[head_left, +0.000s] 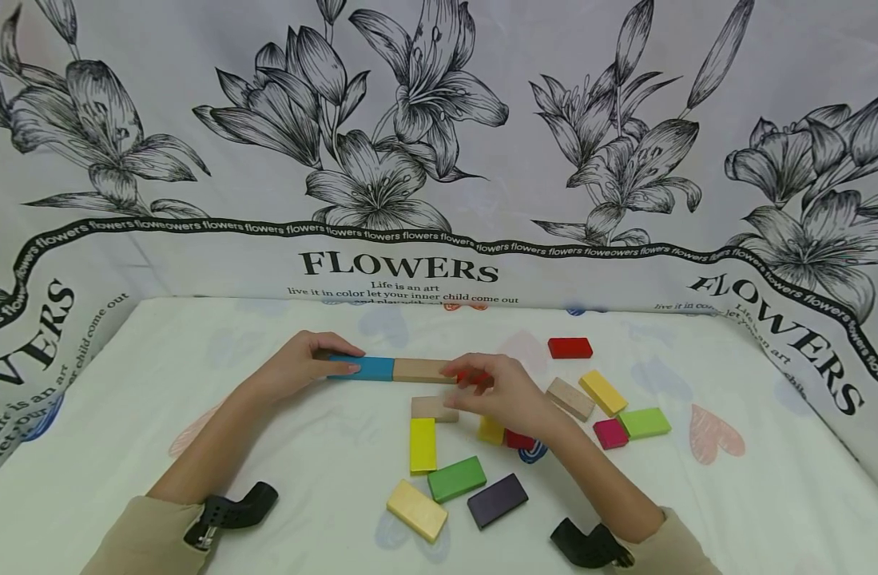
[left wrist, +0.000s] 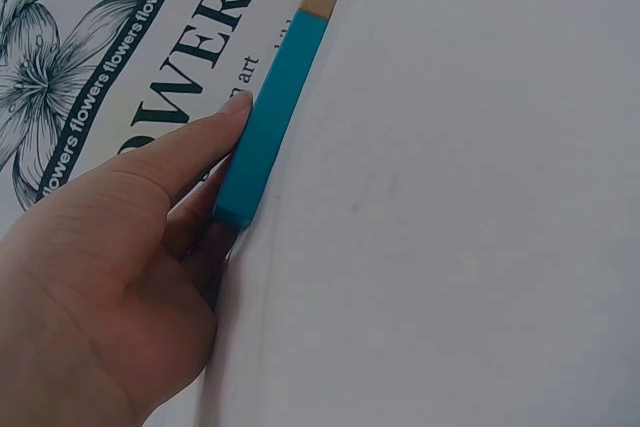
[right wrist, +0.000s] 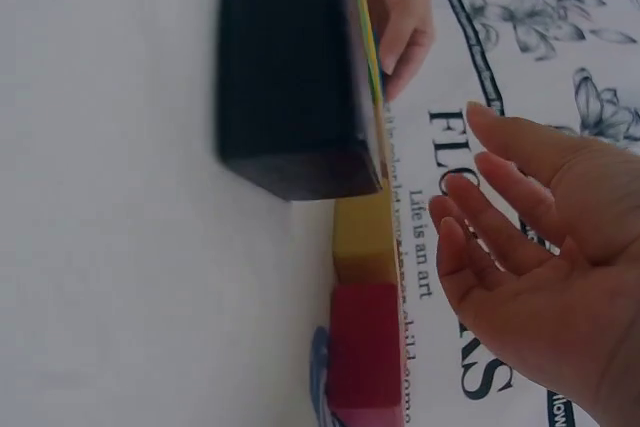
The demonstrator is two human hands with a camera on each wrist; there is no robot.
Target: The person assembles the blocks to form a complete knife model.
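**Left hand pinches the blue block; right hand holds nothing**

The blue block (head_left: 370, 369) sits between the thumb and fingers of the left hand (head_left: 302, 367), gripped at its left end. A natural-wood block (head_left: 420, 370) touches its right end; a red block (head_left: 473, 374), partly hidden, follows. Over that red one, the right hand (head_left: 506, 391) hovers, fingers loosely bent. White sheet (head_left: 280, 447) spreads left of the blue block, flower-print cloth (head_left: 216, 263) rises behind it, and a bright yellow block (head_left: 423, 447) lies nearer the person, rightward.
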